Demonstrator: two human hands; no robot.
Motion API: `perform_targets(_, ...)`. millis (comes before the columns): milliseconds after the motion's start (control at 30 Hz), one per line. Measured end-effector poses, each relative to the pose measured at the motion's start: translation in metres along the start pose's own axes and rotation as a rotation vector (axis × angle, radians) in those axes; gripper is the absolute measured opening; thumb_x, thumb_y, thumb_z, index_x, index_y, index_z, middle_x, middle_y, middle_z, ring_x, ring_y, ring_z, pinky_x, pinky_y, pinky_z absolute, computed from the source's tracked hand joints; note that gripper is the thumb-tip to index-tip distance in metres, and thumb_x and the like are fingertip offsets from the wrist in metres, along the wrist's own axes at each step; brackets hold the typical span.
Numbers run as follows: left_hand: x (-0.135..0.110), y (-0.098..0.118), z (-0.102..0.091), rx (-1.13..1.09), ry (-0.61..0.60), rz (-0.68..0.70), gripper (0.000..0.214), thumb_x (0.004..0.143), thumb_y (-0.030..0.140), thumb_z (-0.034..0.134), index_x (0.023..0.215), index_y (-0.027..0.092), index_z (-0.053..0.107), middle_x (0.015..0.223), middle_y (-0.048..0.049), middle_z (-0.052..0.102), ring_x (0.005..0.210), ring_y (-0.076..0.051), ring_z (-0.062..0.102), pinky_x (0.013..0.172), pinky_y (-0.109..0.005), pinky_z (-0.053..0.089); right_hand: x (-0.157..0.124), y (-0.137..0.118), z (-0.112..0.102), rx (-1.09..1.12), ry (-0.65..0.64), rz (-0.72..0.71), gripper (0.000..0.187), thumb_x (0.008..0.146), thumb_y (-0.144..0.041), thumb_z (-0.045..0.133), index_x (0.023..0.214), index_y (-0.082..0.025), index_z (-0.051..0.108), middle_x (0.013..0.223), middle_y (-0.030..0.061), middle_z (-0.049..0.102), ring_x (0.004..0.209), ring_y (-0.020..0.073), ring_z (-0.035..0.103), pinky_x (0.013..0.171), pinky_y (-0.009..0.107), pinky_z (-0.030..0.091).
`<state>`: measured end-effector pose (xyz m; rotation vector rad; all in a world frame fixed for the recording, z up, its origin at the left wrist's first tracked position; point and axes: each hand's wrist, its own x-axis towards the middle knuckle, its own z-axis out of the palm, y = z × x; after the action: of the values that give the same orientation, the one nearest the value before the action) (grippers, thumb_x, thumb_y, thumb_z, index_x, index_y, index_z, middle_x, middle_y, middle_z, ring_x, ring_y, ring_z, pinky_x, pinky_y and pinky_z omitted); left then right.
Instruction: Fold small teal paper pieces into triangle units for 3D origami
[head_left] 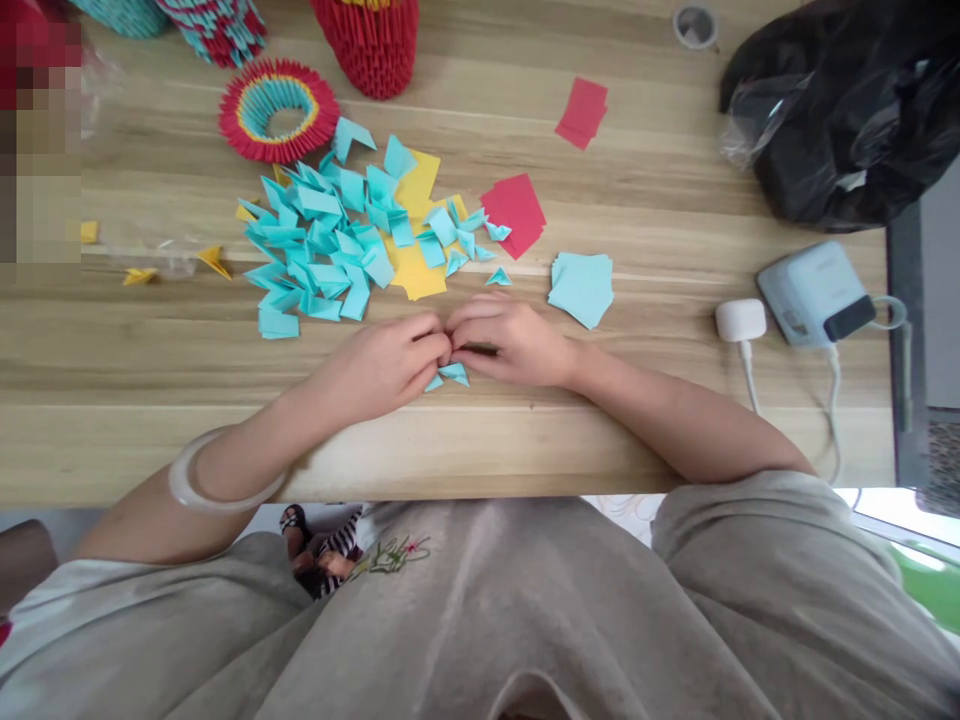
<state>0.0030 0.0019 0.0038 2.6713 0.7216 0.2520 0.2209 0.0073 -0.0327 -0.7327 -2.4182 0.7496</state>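
My left hand and my right hand meet fingertip to fingertip over the wooden table, both closed on a small folded teal paper piece that pokes out beneath them. Just beyond the hands lies a heap of several folded teal paper pieces over yellow paper sheets. A stack of flat teal squares lies right of the hands. My left wrist wears a pale bangle.
A red, yellow and teal paper ring and taller paper models stand at the back. Red paper squares lie near the heap. At the right are a black plastic bag, a small grey device and a white plug.
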Motion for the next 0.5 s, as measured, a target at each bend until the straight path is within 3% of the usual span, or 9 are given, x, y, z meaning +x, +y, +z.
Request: perform_targets(500, 0.0002, -0.0002, 0.0005, 0.003, -0.009, -0.014, 0.024, 0.093, 0.015, 0.036, 0.09, 0.018, 0.059, 0.092, -0.0066, 0.059, 0.074, -0.016, 0.056, 0.066, -0.028, 0.044, -0.0001, 0.0026, 0.0031, 0.007, 0.006, -0.016, 0.015, 0.092, -0.025, 0.053, 0.088, -0.017, 0.065, 0.099, 0.0014, 0.068, 0.09, 0.0127, 0.058, 0.083, 0.028, 0.043)
